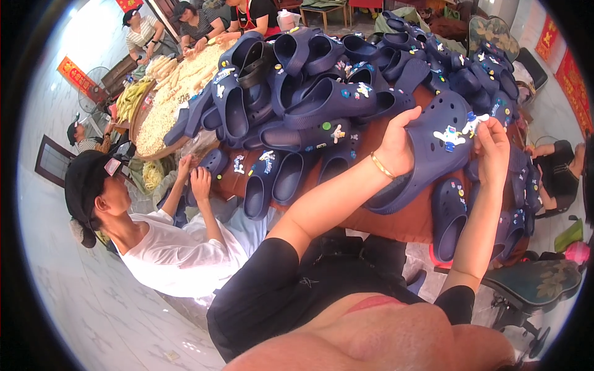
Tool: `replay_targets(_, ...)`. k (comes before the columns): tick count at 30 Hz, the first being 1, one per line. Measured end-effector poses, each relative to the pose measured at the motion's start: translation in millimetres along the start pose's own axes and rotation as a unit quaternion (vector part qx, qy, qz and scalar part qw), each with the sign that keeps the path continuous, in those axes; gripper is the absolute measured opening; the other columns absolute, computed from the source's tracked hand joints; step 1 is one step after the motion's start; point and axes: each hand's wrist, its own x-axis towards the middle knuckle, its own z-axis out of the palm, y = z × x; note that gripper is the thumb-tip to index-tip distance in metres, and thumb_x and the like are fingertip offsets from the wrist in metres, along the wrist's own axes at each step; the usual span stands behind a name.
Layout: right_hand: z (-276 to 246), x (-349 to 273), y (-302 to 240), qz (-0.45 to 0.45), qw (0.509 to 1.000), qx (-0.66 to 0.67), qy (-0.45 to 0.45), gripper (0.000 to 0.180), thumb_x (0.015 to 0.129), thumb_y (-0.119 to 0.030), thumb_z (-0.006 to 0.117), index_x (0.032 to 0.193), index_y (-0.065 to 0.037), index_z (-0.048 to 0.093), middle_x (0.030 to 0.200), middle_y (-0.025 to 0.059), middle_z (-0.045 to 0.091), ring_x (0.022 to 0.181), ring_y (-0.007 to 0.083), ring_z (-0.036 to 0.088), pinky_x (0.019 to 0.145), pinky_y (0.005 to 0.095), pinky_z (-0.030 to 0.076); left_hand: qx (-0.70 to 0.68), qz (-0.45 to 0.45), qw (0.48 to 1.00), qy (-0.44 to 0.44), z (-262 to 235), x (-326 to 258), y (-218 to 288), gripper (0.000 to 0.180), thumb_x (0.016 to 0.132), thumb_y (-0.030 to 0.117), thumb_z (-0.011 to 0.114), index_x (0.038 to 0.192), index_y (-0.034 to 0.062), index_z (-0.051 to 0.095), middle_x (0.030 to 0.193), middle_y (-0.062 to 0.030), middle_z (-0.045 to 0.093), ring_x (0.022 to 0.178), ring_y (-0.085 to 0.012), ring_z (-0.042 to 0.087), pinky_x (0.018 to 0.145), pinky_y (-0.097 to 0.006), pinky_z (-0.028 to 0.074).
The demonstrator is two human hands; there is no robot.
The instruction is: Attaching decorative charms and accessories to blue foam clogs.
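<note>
My left hand point(398, 143), with a gold bangle at the wrist, grips the side of a navy-blue foam clog point(427, 164) with holes in its toe. The clog is held up over the table, toe pointing away from me. A white-and-blue cartoon charm point(448, 138) sits on top of the toe. My right hand point(494, 143) is closed in a pinch on a second white-and-blue charm point(474, 123) at the toe's right side. Whether that charm is fixed in a hole I cannot tell.
A large heap of navy clogs point(328, 102), many with charms, covers the brown table point(383, 221). One decorated clog point(450, 213) lies at the near edge. At my left a person in white point(179, 247) handles a clog. A tray of pale kernels point(164, 120) stands far left, an office chair point(535, 284) right.
</note>
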Motion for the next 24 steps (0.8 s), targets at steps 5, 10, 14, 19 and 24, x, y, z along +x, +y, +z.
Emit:
replay_targets(5,1.9,-3.3,29.4,0.041,0.998,-0.035,-0.017,0.010,0.085,-0.016,0.058,0.087,-0.006,0.056,0.067,-0.0050,0.050,0.054,0.0026,0.040,0.050,0.0174,0.030,0.022,0.005,0.999,0.029,-12.6,-10.0,-5.4,0.042,0.081,0.027,0.048,0.114,0.0004,0.050,0.114,-0.0158,0.055,0.103,-0.0294,0.054,0.092,-0.043,0.041)
replay_targets(10,6.8,-33.4,114.1,0.158,0.977,-0.130,-0.060,0.015,0.084,-0.013,0.054,0.097,-0.005,0.058,0.073,-0.0027,0.057,0.055,0.0037,0.046,0.049,0.0180,0.036,0.082,0.063,0.990,0.094,-82.3,-26.9,-30.0,0.041,0.077,0.014,0.045,0.114,-0.0027,0.048,0.112,-0.0147,0.056,0.102,-0.0273,0.055,0.092,-0.039,0.042)
replay_targets(14,0.2,-68.6,208.7,0.286,0.952,-0.076,-0.078,0.005,0.082,-0.010,0.055,0.083,-0.006,0.057,0.067,-0.0009,0.055,0.053,0.0058,0.048,0.046,0.0190,0.037,0.081,0.058,0.976,0.194,-186.7,-32.1,-48.9,0.041,0.076,0.011,0.042,0.114,-0.0025,0.049,0.110,-0.0135,0.057,0.101,-0.0253,0.056,0.090,-0.038,0.044)
replay_targets(19,6.8,-78.7,260.3,0.333,0.939,-0.038,-0.073,0.007,0.078,-0.006,0.050,0.078,-0.005,0.057,0.058,0.0028,0.053,0.044,0.0093,0.046,0.038,0.0226,0.034,0.092,0.089,0.941,0.313,-267.0,-55.3,-51.2,0.035,0.076,0.017,0.047,0.104,-0.0001,0.056,0.099,-0.0131,0.062,0.093,-0.0259,0.059,0.087,-0.038,0.045)
replay_targets(24,-2.7,-81.0,275.3,0.409,0.912,-0.019,-0.013,0.011,0.084,-0.012,0.053,0.084,-0.003,0.059,0.065,-0.0007,0.054,0.052,0.0052,0.048,0.044,0.0173,0.036,0.113,0.068,0.949,0.287,-247.0,-56.2,-39.0,0.040,0.080,0.023,0.050,0.111,-0.0011,0.052,0.106,-0.0139,0.059,0.098,-0.0273,0.057,0.088,-0.039,0.044)
